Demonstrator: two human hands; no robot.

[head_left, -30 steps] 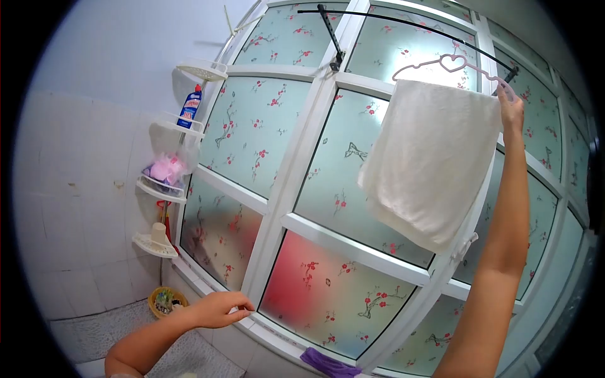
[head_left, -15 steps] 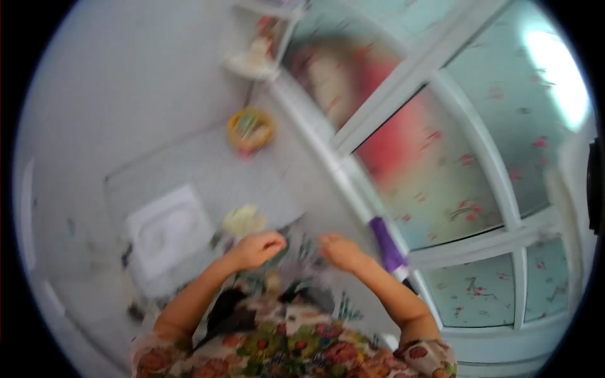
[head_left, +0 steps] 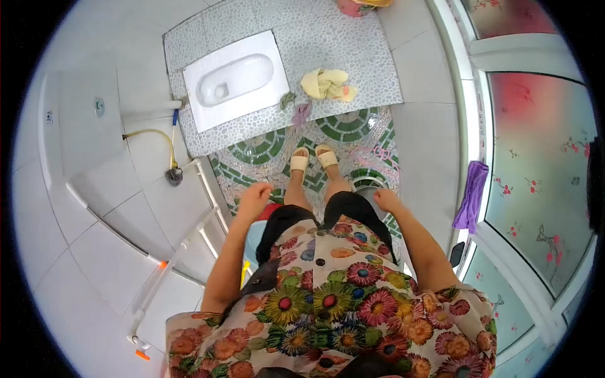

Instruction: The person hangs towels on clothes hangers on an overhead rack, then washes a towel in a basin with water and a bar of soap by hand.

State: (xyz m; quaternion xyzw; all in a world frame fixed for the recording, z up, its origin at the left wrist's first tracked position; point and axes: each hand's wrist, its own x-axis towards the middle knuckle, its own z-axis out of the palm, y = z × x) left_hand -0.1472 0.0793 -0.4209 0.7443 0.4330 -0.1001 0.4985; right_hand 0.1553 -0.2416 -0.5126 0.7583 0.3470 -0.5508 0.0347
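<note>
My left hand (head_left: 254, 200) hangs by my left thigh with its fingers curled, and nothing shows in it. Just below it, a light blue basin (head_left: 253, 238) and something red (head_left: 269, 211) are partly hidden by my arm and leg. Curled loosely as well, my right hand (head_left: 387, 200) is beside my right thigh, close to a grey round basin (head_left: 367, 184). In front of my slippers (head_left: 300, 161), a crumpled yellow cloth (head_left: 326, 84), a small green cloth (head_left: 287, 100) and a purple cloth (head_left: 302, 113) lie on the floor.
A white squat toilet (head_left: 191, 94) is set into the raised pebbled floor (head_left: 353, 44). White pipes (head_left: 214, 189) and a brush-like scrubber (head_left: 173, 176) are at left. A purple towel (head_left: 471, 195) hangs by the frosted glass door (head_left: 535, 157). A pink bucket (head_left: 355, 7) is at the top.
My view has turned and tilted down, so the toilet and cloths sit higher up. My hands have moved apart, from in front of my body to beside my thighs.
</note>
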